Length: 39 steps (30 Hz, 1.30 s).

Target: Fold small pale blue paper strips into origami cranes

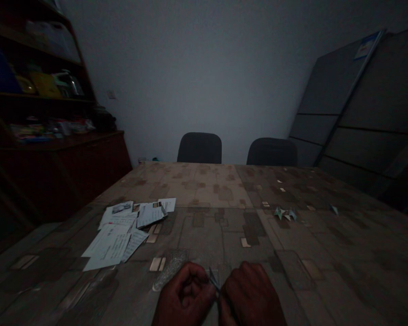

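Note:
A small folded piece of paper (214, 280) sits between my two hands near the front edge of the table. My left hand (187, 294) is curled, with its thumb and forefinger closed on the paper's left side. From the right, my right hand (250, 294) grips the same piece, its fingers folded over and hiding part of it. Both hands are close together over the patterned tablecloth (204, 244). The room is dim, so the paper's exact shape is hard to make out.
Loose printed sheets (112, 240) lie in a pile at the left. Small folded paper pieces (285, 214) stand at the right, with another (333, 209) farther right. Two chairs (200, 147) are behind the table; a shelf unit (54, 147) stands at the left.

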{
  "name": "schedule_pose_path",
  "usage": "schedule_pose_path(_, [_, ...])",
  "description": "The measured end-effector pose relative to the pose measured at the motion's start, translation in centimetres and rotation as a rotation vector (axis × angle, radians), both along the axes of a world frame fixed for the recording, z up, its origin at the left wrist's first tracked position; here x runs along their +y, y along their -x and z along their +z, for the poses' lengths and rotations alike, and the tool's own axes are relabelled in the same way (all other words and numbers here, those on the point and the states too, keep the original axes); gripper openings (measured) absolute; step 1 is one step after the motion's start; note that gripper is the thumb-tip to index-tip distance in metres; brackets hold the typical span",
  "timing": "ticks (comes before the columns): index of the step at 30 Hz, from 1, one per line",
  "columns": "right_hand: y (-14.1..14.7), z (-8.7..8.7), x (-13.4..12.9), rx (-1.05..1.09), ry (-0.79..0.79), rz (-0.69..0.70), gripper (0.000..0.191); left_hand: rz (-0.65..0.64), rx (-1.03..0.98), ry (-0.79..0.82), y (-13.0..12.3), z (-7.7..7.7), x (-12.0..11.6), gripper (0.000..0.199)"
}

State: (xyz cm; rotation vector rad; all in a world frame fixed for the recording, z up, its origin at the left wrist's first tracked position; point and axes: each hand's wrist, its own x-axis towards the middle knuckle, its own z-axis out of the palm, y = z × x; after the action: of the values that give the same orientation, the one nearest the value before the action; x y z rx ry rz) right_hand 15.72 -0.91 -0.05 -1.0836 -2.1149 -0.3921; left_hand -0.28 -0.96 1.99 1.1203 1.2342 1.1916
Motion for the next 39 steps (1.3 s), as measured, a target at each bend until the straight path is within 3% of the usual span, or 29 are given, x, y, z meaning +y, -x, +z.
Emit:
schedule_pose_path(5, [0.1, 0.0, 0.1, -0.077, -0.022, 0.010, 0.019, 0.047, -0.072, 0.040, -0.1, 0.2, 0.1, 0.022])
schedule_pose_path(9, [-0.2, 0.1, 0.0, -0.031, 0.060, 0.038, 0.017, 0.042, -0.167, 0.082, 0.1, -0.1, 0.2, 0.031])
schedule_pose_path(13, [-0.8, 0.9, -0.2, 0.147, 0.309, 0.103, 0.009, 0.029, -0.224, 0.100, 0.4, -0.3, 0.4, 0.035])
schedule_pose_path(18, [-0.7, 1.4, -0.2, 0.518, 0.796, 0.070, 0.003, 0.002, -0.224, 0.108, 0.4, -0.1, 0.4, 0.028])
schedule_pose_path(21, [-0.5, 1.3, -0.1, 0.692, 0.960, 0.119, 0.012, 0.001, -0.209, 0.114, 0.4, 0.3, 0.3, 0.027])
schedule_pose_path(26, [-0.3, 1.4, -0.1, 0.684, 0.996, 0.191, 0.019, -0.040, -0.225, 0.097, 0.4, 0.4, 0.2, 0.025])
schedule_pose_path(31, [0.1, 1.8, -0.5, 0.692, 0.951, 0.146, 0.023, -0.100, -0.288, 0.143, 0.5, -0.7, 0.3, 0.033])
schedule_pose_path(36, [-0.1, 1.8, -0.5, 0.777, 0.986, 0.228, 0.046, -0.145, -0.306, 0.127, 0.7, -1.3, 0.5, 0.041])
schedule_pose_path(39, [-0.2, 1.6, -0.4, 0.810, 1.005, 0.240, 0.049, -0.139, -0.325, 0.104, 0.6, -1.1, 0.5, 0.041])
